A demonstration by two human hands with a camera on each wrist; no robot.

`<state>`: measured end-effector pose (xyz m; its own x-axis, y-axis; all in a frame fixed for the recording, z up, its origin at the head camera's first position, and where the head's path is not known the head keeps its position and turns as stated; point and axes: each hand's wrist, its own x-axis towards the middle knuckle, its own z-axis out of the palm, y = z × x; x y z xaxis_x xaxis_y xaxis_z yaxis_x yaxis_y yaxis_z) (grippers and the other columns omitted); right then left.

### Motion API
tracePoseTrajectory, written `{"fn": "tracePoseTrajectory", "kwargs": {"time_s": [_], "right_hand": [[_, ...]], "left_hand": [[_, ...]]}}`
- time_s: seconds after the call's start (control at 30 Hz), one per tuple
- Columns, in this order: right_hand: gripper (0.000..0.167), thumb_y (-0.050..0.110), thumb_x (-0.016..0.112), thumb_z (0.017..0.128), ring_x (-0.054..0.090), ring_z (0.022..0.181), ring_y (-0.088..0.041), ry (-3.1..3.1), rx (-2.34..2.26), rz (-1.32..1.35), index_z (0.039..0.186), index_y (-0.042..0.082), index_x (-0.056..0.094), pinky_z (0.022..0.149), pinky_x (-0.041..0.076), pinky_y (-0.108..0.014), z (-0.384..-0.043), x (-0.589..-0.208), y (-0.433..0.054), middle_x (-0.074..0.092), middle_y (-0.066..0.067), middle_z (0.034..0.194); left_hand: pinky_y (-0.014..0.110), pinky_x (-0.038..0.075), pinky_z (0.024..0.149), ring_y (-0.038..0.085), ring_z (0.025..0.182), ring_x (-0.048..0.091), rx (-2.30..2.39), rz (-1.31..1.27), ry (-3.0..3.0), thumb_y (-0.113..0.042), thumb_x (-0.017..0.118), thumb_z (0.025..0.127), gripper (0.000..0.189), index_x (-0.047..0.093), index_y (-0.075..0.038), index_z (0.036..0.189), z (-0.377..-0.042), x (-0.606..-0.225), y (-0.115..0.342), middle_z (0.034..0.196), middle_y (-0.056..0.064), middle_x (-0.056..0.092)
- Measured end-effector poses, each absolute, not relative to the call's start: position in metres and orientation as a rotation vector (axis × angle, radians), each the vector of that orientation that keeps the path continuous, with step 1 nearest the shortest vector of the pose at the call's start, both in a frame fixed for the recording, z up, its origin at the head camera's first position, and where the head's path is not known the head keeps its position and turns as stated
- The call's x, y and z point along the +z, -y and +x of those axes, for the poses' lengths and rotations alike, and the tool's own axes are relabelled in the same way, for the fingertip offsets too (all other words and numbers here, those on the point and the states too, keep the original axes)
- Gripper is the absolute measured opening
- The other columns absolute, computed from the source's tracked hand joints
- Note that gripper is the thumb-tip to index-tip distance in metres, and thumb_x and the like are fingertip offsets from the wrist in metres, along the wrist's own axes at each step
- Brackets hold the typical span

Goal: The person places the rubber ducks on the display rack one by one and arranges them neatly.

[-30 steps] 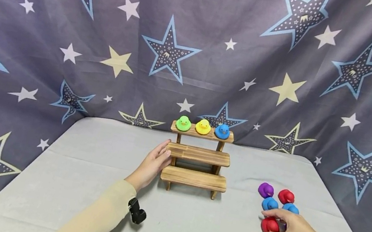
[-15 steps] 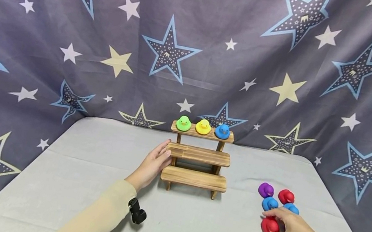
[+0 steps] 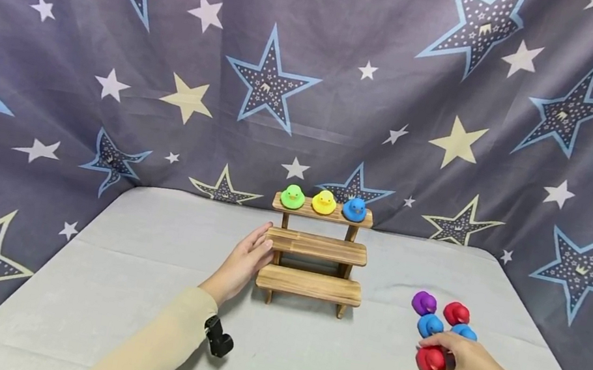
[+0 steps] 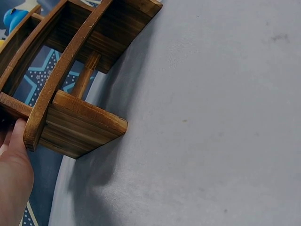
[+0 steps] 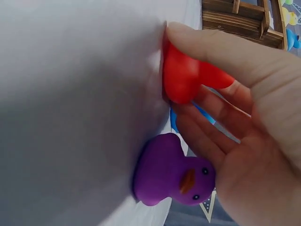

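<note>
A three-tier wooden display stand stands mid-table in the head view. My left hand holds the left end of its middle tier, thumb in front; the left wrist view hides most of these fingers. At the right of the table, my right hand pinches a red rubber duck between thumb and fingers. The right wrist view puts the duck right at the tabletop, with a purple rubber duck beside the palm. Along the top tier sit a green duck, a yellow duck and a blue duck.
Beyond my right hand lie another purple duck, another red duck and two blue ones, the nearer blue duck right by the fingertips. A star-patterned curtain backs the grey-covered table.
The right hand's thumb and fingers have shifted slightly around the red duck, with the thumb a little further right. The left hand and the stand have stayed put.
</note>
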<state>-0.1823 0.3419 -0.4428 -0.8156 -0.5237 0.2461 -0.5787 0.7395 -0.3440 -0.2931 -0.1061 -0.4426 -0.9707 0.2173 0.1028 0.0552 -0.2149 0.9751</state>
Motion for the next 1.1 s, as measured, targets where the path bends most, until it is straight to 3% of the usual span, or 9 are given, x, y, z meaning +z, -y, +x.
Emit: {"fn": "tracePoseTrajectory", "kwargs": {"time_s": [0.33,0.5,0.9,1.1], "right_hand": [[0.048,0.032,0.092,0.069,0.058,0.09,-0.002,2.774,0.633,0.924,0.109,0.014,0.072,0.072,0.055,-0.027,-0.184,-0.433,-0.34,0.07,-0.001,0.105],[0.048,0.028,0.093,0.069,0.062,0.089,-0.005,2.683,0.668,0.999,0.109,0.012,0.072,0.071,0.059,-0.031,-0.188,-0.424,-0.332,0.071,-0.001,0.105],[0.048,0.023,0.092,0.07,0.061,0.089,-0.004,2.591,0.626,1.024,0.113,0.015,0.071,0.076,0.054,-0.024,-0.2,-0.408,-0.296,0.07,0.007,0.104],[0.048,0.022,0.09,0.074,0.064,0.102,-0.012,2.61,0.657,1.0,0.117,0.015,0.071,0.085,0.057,-0.032,-0.207,-0.4,-0.277,0.069,0.005,0.113]], "left_hand": [[0.039,0.035,0.117,0.035,0.146,0.029,2.362,0.344,-1.881,-0.013,0.045,0.107,0.059,0.02,-0.006,0.16,-0.294,-0.443,0.107,0.162,0.023,0.019],[0.041,0.034,0.117,0.037,0.145,0.029,2.355,0.348,-1.892,-0.013,0.044,0.108,0.058,0.02,-0.005,0.16,-0.293,-0.442,0.107,0.162,0.025,0.017],[0.043,0.031,0.119,0.036,0.147,0.027,2.347,0.383,-1.897,-0.015,0.039,0.109,0.057,0.016,-0.005,0.16,-0.293,-0.443,0.105,0.163,0.021,0.016],[0.044,0.03,0.12,0.038,0.146,0.027,2.352,0.375,-1.895,-0.016,0.037,0.11,0.056,0.017,-0.006,0.16,-0.291,-0.441,0.105,0.163,0.022,0.016]]}}
